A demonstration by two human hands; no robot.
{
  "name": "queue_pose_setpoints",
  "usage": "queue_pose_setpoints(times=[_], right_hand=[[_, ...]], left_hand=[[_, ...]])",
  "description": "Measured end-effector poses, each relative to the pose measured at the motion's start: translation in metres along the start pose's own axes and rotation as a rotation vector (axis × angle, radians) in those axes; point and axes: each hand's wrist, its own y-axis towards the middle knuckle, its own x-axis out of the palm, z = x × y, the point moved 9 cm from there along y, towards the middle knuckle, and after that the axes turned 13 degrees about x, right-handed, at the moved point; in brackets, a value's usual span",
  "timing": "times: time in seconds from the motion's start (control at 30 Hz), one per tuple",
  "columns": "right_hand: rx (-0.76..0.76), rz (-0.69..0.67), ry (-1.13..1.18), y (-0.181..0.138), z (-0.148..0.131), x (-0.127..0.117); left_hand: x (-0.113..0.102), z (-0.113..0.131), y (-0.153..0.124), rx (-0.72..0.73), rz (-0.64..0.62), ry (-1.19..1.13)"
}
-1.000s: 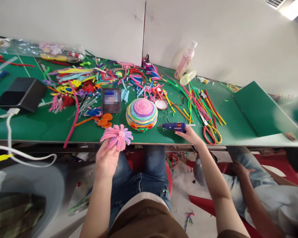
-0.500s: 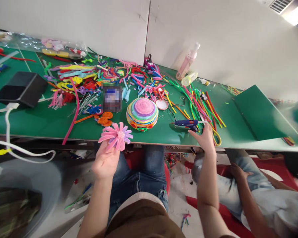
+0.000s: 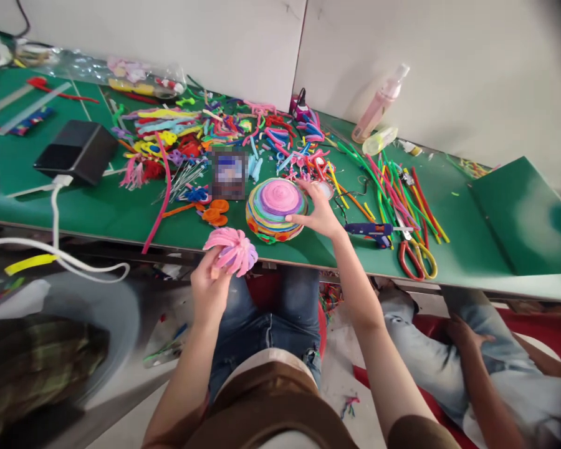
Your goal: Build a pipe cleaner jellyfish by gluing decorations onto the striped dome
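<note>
My left hand (image 3: 209,284) pinches a pink and purple pipe-cleaner flower (image 3: 234,249) in front of the table edge, its petals facing up and to the right. On the table, a rainbow-striped pipe-cleaner dome (image 3: 280,196) with a pink top is gripped at its right side by my right hand (image 3: 321,212). The thumb lies on its near side and the fingers reach round the far side. Right of that hand lies a blue glue gun (image 3: 371,231) with a glue stick in its back. Scissors (image 3: 416,257) with red and yellow handles lie beside it.
Loose pipe cleaners (image 3: 393,187) and coloured pieces cover the back. Orange coils (image 3: 215,212) lie left of the dome. A black box (image 3: 77,153) with a white cable stands left. Behind are a pump bottle (image 3: 381,106) and a green board (image 3: 526,218). Another person's hand (image 3: 467,337) rests at right.
My right hand has left the glue gun's place and moved left onto the dome, which has shifted slightly left. The flower has tilted in my left hand. The scissors are now uncovered.
</note>
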Motion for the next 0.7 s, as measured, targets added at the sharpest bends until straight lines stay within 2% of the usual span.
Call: queue_pose_setpoints(times=[0.1,0.23,0.37,0.47,0.7], right_hand=[[0.025,0.115,-0.063,-0.014,0.0,0.009],[0.016,0.071,0.143,-0.022,-0.003,0.026],[0.058,0.055,0.242,-0.022,0.002,0.032],[0.051,0.062,0.25,-0.022,0.002,0.031],[0.052,0.105,0.176,-0.023,0.001,0.028]], left_hand=[[-0.007,0.014,0.006,0.163,-0.007,0.19],[0.004,0.039,0.012,0.334,-0.088,0.473],[0.022,0.055,0.016,0.405,-0.151,0.606],[0.032,0.053,0.02,0.401,-0.194,0.646],[0.055,0.03,0.031,0.396,-0.314,0.677]])
